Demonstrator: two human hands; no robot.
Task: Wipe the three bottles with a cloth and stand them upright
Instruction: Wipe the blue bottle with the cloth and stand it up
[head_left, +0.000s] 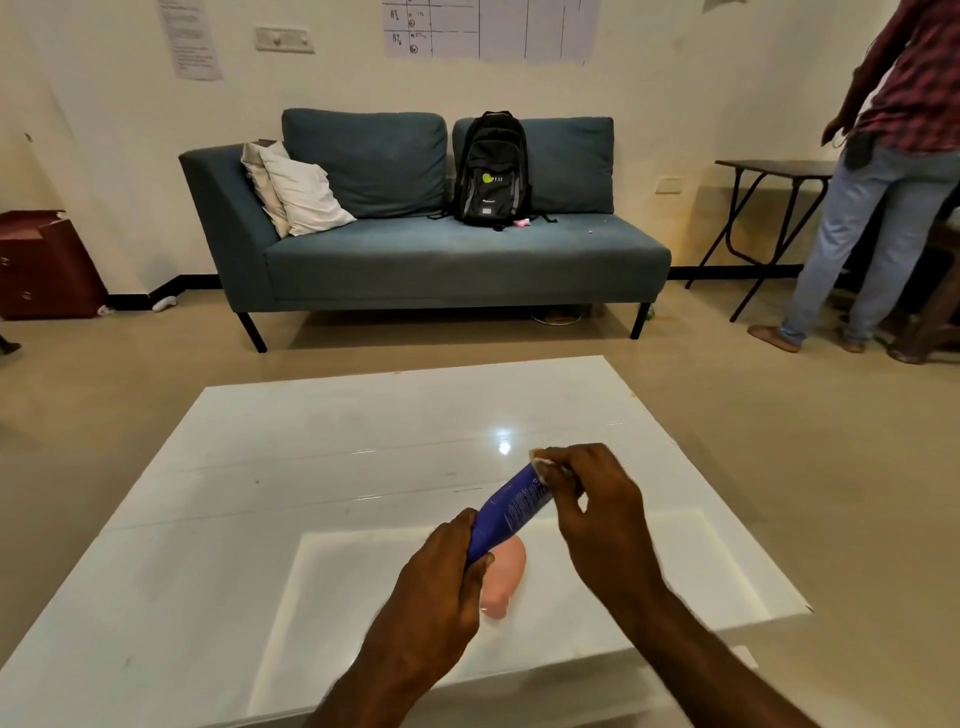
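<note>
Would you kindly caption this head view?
Left hand and right hand hold a blue bottle tilted over a pink bottle on a table.

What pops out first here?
Low in the middle, the left hand grips the bottom of a dark blue plastic bottle and the right hand pinches its top, over a glossy white table. A pale pink bottle lies on it under them. Behind, a black backpack sits on a teal fabric sofa.
</note>
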